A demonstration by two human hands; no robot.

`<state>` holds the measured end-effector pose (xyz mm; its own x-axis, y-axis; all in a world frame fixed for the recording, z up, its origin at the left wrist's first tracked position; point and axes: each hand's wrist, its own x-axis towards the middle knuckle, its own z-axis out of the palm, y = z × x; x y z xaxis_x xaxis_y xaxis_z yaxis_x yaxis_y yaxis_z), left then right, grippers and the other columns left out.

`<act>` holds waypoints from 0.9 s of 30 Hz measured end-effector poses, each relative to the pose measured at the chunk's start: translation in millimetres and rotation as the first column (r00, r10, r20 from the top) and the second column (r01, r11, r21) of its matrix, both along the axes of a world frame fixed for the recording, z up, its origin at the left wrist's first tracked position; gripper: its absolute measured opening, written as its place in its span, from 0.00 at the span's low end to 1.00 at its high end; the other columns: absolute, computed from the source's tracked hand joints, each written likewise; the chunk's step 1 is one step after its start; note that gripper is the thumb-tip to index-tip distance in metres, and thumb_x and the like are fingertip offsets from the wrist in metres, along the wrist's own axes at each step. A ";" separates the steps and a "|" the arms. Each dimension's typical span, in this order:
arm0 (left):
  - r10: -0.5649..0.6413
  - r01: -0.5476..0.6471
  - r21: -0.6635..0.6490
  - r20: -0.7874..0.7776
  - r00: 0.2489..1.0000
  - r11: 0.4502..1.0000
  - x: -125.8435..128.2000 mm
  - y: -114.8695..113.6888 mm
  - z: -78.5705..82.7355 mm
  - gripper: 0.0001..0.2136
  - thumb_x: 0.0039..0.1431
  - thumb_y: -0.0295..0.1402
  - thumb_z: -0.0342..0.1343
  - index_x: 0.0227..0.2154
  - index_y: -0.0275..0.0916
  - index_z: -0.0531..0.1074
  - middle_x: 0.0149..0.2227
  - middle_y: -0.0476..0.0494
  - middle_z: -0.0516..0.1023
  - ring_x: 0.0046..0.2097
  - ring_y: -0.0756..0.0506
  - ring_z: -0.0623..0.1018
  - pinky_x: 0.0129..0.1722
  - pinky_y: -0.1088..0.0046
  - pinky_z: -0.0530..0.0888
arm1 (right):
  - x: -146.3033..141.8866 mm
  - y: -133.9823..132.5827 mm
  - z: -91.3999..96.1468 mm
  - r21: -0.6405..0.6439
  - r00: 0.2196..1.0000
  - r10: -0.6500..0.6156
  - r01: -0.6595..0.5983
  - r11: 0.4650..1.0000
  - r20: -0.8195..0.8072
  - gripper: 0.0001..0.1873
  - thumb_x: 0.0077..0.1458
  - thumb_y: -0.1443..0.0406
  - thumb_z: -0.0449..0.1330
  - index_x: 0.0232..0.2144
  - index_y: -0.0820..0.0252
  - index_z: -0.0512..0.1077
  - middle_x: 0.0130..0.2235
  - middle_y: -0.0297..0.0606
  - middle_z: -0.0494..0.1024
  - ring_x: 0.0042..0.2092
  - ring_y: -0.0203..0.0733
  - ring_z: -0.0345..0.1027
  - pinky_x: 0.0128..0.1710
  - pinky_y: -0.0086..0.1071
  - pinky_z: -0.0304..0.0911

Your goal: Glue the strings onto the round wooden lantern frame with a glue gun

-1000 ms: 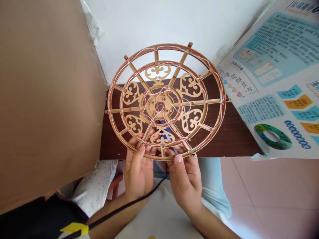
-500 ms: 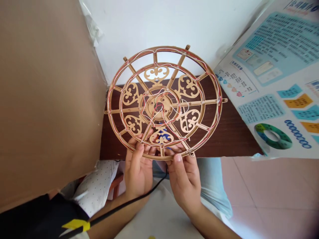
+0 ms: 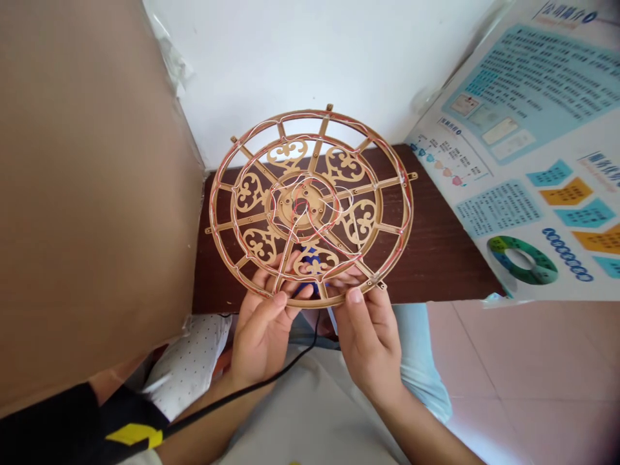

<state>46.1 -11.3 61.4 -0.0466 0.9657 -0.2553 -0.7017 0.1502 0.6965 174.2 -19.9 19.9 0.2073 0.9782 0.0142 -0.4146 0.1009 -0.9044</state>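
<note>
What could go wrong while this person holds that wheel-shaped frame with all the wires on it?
The loose red and white wires looping over the hub could snag and pull free. The thin fretwork frame, held only at its lower rim by the left hand and right hand, might tip or crack. The black cable beside it could catch and tug.

1. We have a round wooden fretwork frame [image 3: 290, 216]: two concentric rings, radial spokes, scrolled heart-shaped panels and a drilled central hub.
2. Thin red and white wires [image 3: 300, 208] run along the rings and tangle loosely around the hub.
3. We hold the frame tilted, our left hand [image 3: 264, 342] and right hand [image 3: 371, 345] pinching its lower rim.
</note>
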 end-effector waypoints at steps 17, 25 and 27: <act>0.043 -0.038 0.027 -0.198 0.979 0.999 -21.6 8.9 6.9 0.20 0.56 0.34 0.67 0.53 0.45 0.82 0.54 0.40 0.87 0.56 0.36 0.86 0.44 0.65 0.87 | -0.9 4.0 17.5 0.050 0.989 0.146 -0.144 0.988 -0.026 0.12 0.73 0.52 0.63 0.55 0.41 0.78 0.54 0.35 0.84 0.60 0.48 0.76 0.64 0.48 0.71; 0.088 -0.081 0.039 -0.222 0.971 0.996 -16.9 1.3 9.8 0.20 0.53 0.34 0.68 0.50 0.41 0.82 0.48 0.37 0.88 0.47 0.33 0.89 0.33 0.65 0.88 | -2.8 -6.5 16.8 0.068 0.994 0.111 -0.113 0.991 0.024 0.10 0.75 0.54 0.60 0.52 0.42 0.79 0.56 0.34 0.83 0.55 0.46 0.77 0.62 0.45 0.71; 0.078 -0.073 0.030 -0.231 0.970 0.997 -18.7 0.4 9.2 0.21 0.53 0.34 0.68 0.51 0.41 0.82 0.48 0.38 0.88 0.50 0.33 0.88 0.36 0.64 0.89 | -1.0 -3.9 19.3 0.053 0.994 0.100 -0.103 0.993 0.054 0.10 0.74 0.53 0.62 0.53 0.42 0.79 0.56 0.34 0.82 0.56 0.46 0.76 0.64 0.45 0.69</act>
<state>27.4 -10.9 70.5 -0.1750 0.9623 -0.2083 -0.5293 0.0864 0.8440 173.2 -23.8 39.1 0.1048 0.9915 0.0772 -0.3785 0.1115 -0.9189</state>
